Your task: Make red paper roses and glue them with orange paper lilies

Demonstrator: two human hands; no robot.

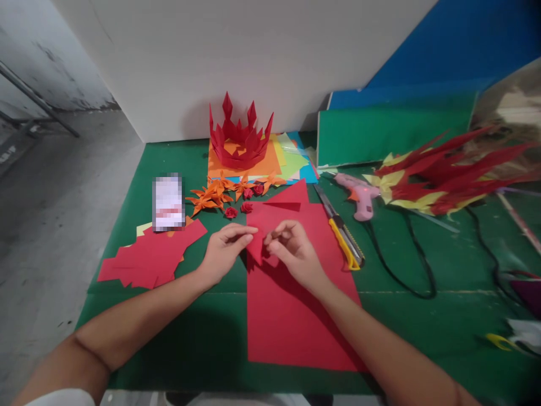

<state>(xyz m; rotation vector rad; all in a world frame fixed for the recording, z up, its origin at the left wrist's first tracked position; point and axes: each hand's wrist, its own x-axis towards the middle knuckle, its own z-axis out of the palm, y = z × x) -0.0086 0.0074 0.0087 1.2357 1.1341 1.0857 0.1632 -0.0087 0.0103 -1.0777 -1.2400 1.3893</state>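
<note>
Between the thumb and fingers of my left hand (226, 248) is a small folded piece of red paper (255, 246), held above a large red paper sheet (296, 321). Close to the folded piece's right edge, my right hand (293, 251) has its fingers curled in a pinch; what is in them, if anything, I cannot make out. Another folded red paper piece (287, 197) lies at the sheet's top edge. Just beyond my hands are orange paper flowers (211, 197) and small red paper roses (230, 212).
A red paper crown (239, 152) stands on coloured sheets at the back. Left are a phone (168, 203) and cut red papers (147, 256). To the right are a yellow utility knife (342, 239), a pink glue gun (361, 194) with its cord, and a red-yellow paper piece (443, 175).
</note>
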